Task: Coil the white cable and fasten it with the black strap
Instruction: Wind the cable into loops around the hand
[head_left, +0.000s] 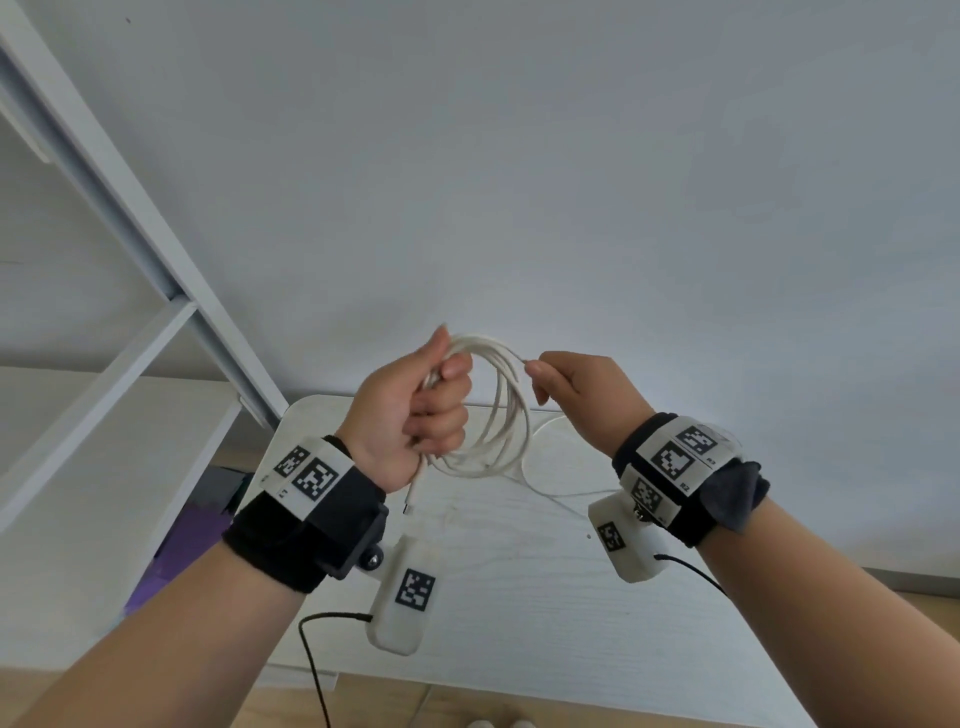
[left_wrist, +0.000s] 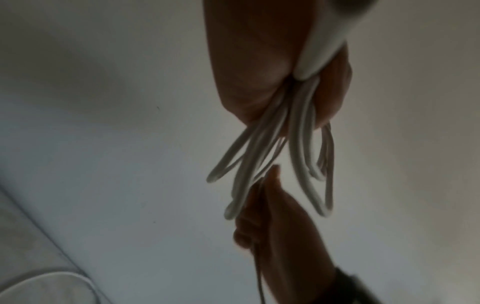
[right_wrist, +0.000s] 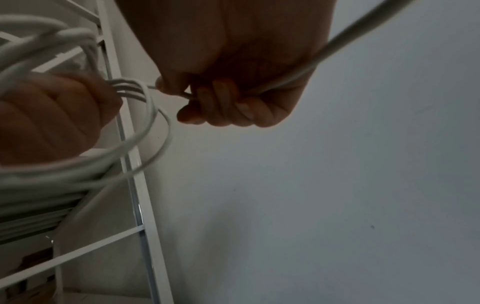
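Observation:
The white cable (head_left: 501, 415) hangs in several loops above the table. My left hand (head_left: 415, 410) grips the gathered loops in its fist, and a plug end (head_left: 415, 491) dangles below the palm. My right hand (head_left: 566, 384) pinches the running strand at the top right of the coil, close to the left hand. The loose tail (head_left: 550, 488) trails down onto the table. In the left wrist view the loops (left_wrist: 272, 154) fan out of the fist. The right wrist view has the strand (right_wrist: 311, 61) passing through the curled fingers. No black strap is in sight.
A white wooden table (head_left: 519, 597) lies below the hands. A white shelf frame (head_left: 130, 208) stands at the left against a plain wall. Thin black wires (head_left: 311, 654) run from the wrist cameras.

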